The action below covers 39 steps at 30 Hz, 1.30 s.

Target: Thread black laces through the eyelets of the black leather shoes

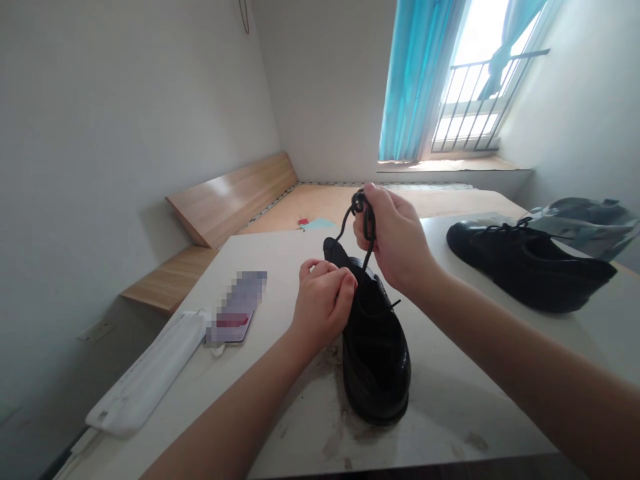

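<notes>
A black leather shoe (pixel 377 373) stands on the white table, its heel toward me and its opening facing up. Above it, my right hand (pixel 393 233) pinches a black shoelace (pixel 369 227), which is bunched in loops at the fingertips and runs down to the shoe. Lower and to the left, my left hand (pixel 325 297) is closed at the shoe's left side near the tongue. Whatever its fingers grip is hidden. One loose lace end sticks out over the shoe's right edge.
A second black shoe (pixel 530 267) with tied laces sits at the right, before a clear plastic bag (pixel 590 220). On the left lie a white power strip (pixel 150 373) and a partly blurred flat package (pixel 240 307). Behind the table (pixel 280 267) is a bed (pixel 325 200).
</notes>
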Each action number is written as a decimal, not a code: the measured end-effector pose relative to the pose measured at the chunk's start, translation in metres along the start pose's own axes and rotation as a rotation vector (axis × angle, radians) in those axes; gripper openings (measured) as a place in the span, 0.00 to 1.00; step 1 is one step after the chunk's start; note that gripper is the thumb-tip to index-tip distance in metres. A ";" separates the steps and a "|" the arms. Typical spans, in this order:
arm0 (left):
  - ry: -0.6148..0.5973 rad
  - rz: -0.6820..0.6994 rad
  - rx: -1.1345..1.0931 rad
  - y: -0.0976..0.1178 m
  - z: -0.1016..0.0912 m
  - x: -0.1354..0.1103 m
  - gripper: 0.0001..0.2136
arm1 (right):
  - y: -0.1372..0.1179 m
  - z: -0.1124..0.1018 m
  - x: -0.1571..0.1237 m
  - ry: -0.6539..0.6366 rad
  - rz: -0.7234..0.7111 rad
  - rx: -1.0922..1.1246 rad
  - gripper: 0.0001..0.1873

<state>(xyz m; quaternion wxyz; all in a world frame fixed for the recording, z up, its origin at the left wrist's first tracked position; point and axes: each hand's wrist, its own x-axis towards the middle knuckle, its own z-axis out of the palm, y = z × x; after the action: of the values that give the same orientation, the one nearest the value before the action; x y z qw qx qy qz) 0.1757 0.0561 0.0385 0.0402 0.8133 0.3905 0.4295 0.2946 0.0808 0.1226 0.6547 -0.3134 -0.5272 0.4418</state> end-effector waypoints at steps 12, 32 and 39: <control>0.104 -0.069 -0.044 -0.001 0.002 -0.003 0.12 | 0.002 -0.032 -0.057 -0.751 -0.137 -1.469 0.11; 0.054 -0.001 -0.027 0.007 0.003 -0.004 0.12 | 0.016 -0.057 -0.164 -0.456 -0.482 -1.466 0.10; 0.180 -0.043 -0.091 0.009 -0.001 -0.004 0.12 | 0.024 -0.060 -0.128 -0.391 -0.318 -1.482 0.10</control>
<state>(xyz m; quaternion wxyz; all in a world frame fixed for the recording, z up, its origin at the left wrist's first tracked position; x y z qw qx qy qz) 0.1792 0.0472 0.0398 0.0510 0.7602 0.3900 0.5171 0.3401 -0.0223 0.0340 0.2255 -0.5061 -0.8289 -0.0772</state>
